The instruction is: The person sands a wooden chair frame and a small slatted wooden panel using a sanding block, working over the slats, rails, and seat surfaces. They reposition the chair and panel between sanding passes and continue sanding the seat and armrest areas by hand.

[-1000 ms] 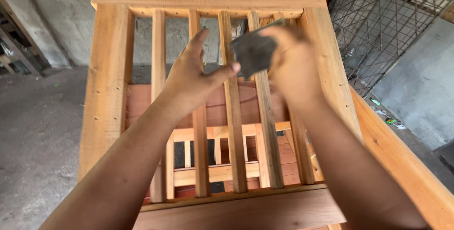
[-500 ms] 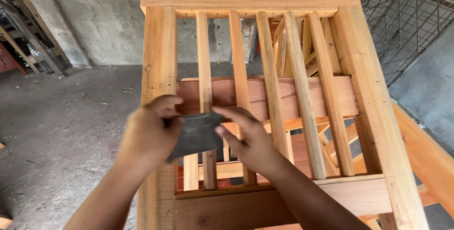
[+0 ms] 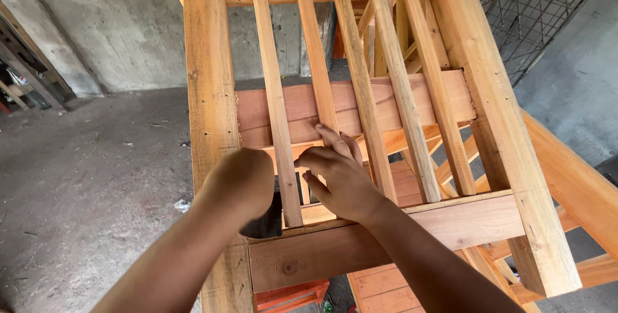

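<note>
Dark sanding sheet (image 3: pixel 265 219) sits low on the slatted wooden frame (image 3: pixel 212 94), near its left post, pressed there by the closed left hand (image 3: pixel 235 187). Right hand (image 3: pixel 338 174) grips a slat (image 3: pixel 278 107), fingers curled. Best practice, judged: brace the slat firmly and rub along the grain.

Dark sheet (image 3: pixel 267 218), likely sandpaper: mostly hidden behind the left hand (image 3: pixel 239 183) and a slat; only a dark patch shows, grip on it not visible.
Left hand: fingers curled out of sight, only the back showing.
Right hand (image 3: pixel 338 174): fingertips partly hidden behind the slat (image 3: pixel 283 126); whether they grip it cannot be told.
Wooden frame (image 3: pixel 206 81): lower right leg and side rail cut off by the picture's edge.
Orange object (image 3: pixel 290 295) under the frame: mostly covered, kind unclear.
Items at far left (image 3: pixel 16 84): too small and cut off to identify.
</note>
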`<state>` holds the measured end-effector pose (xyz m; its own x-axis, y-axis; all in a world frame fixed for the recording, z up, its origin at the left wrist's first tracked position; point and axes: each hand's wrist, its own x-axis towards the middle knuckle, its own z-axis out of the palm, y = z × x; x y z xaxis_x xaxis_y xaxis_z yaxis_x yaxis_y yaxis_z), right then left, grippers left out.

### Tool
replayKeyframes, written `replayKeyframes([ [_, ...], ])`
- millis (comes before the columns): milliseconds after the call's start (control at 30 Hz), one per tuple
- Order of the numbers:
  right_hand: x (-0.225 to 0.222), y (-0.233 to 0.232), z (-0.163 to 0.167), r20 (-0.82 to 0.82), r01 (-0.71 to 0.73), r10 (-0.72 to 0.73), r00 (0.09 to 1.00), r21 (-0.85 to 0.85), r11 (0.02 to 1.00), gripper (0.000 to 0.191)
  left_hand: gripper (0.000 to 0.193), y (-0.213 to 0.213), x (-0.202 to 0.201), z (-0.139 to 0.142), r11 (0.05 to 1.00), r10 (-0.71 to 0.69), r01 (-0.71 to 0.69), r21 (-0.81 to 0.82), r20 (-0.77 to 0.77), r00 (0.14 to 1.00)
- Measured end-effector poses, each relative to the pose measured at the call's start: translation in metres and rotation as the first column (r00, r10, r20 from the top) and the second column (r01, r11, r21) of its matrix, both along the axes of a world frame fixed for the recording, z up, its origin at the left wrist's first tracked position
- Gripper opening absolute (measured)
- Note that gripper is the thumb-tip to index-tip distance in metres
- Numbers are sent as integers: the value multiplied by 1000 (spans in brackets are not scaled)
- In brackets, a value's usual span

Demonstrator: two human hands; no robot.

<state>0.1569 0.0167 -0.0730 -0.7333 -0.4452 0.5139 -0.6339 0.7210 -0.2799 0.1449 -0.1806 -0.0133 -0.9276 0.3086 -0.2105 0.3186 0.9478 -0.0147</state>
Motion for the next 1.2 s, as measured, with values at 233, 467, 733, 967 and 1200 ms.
replayKeyframes([
  [233,-16,-4,14,19,66,-72,997,241,968,23,19,8,-21,-28,895,267,-187,405,-150,952],
  [467,-18,-16,25,62,94,-149,987,527,844,42,32,-3,-5,-31,587,281,-190,787,22,960],
  [733,-10,-6,18,49,45,-50,998,100,994,14,70,-12,18,-24,696,293,-259,669,65,954],
  [967,21,-2,2,246,74,-93,965,83,994,25,40,1,61,-51,508,402,-297,809,83,912],
  [1200,41,-6,-4,252,47,-55,966,36,998,16,50,7,69,-68,590,339,-280,757,82,937],
])
